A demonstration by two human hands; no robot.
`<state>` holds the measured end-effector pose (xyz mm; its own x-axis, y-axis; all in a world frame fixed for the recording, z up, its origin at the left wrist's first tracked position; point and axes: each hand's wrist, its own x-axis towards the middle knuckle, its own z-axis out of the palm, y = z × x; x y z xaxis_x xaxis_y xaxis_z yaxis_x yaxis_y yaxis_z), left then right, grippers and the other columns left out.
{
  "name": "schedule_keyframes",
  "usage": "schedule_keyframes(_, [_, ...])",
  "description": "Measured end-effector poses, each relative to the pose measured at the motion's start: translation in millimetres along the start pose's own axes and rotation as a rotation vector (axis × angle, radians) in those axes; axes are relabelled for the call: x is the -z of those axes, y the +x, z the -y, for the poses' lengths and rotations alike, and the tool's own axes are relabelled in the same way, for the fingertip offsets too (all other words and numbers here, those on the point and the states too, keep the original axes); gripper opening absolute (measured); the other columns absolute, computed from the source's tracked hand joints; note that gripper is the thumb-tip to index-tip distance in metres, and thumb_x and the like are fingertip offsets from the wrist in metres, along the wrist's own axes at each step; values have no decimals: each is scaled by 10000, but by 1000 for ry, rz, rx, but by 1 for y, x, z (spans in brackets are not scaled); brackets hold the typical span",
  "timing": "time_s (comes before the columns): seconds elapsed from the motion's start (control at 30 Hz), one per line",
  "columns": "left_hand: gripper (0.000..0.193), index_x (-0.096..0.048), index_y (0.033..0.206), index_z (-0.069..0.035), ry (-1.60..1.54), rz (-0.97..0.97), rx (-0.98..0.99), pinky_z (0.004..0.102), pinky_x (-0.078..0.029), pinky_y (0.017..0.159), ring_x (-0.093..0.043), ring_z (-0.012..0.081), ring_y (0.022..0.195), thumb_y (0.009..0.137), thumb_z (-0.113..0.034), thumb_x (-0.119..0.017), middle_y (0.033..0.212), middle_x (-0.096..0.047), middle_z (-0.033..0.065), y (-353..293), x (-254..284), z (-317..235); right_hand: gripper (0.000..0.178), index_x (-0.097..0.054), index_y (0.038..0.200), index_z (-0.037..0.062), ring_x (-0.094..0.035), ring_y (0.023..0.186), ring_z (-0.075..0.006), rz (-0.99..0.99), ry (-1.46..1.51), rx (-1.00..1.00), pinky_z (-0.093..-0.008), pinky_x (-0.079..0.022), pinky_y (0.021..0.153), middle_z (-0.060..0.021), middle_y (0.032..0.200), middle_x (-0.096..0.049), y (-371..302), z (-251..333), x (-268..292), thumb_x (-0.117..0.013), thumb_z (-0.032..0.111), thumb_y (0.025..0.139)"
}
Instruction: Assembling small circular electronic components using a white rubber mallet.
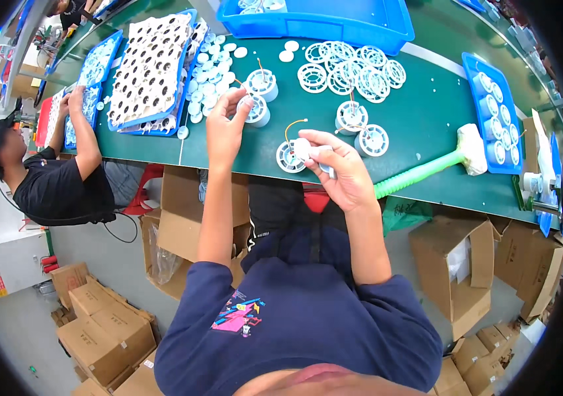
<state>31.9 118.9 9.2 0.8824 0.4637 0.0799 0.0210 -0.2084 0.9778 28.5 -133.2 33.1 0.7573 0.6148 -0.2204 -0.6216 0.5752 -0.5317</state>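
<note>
While the right hand [344, 173] pinches a white disc [302, 148], left hand [225, 129] curled, grip unclear, keep the yellow wire [294, 123] free.

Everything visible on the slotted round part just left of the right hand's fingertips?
The round part looks like white plastic: a rim with slots around a hub. It sits slotted face up on the green table, near the front edge. A thin yellowish wire rises from it, bending right to a small pale tip. The right hand and its white disc overlap its right side; contact is unclear.
</note>
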Motion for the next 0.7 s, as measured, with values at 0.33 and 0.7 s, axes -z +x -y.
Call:
schedule_keyframes(0.33, [177,-736,918,-45,-94,11,214,204,-403,624,-557,27,704,946,-218,-760,803,-679,-35,-1,21,6,222,-740,1157,-36,-592,792,-89,-31,-465,115,-242,-488,740,-54,998,-719,-1,-3,-3,-710,52,955])
schedule_keyframes(0.7, [276,-746,931,8,418,212,312,270,-474,548,-636,104,596,969,-263,-712,739,-717,57,21,45,-4,192,-762,1148,35,-516,718,-14,-160,-657,169,-190,-424,631,27,895,-682,-14,-6,6,-676,118,997])
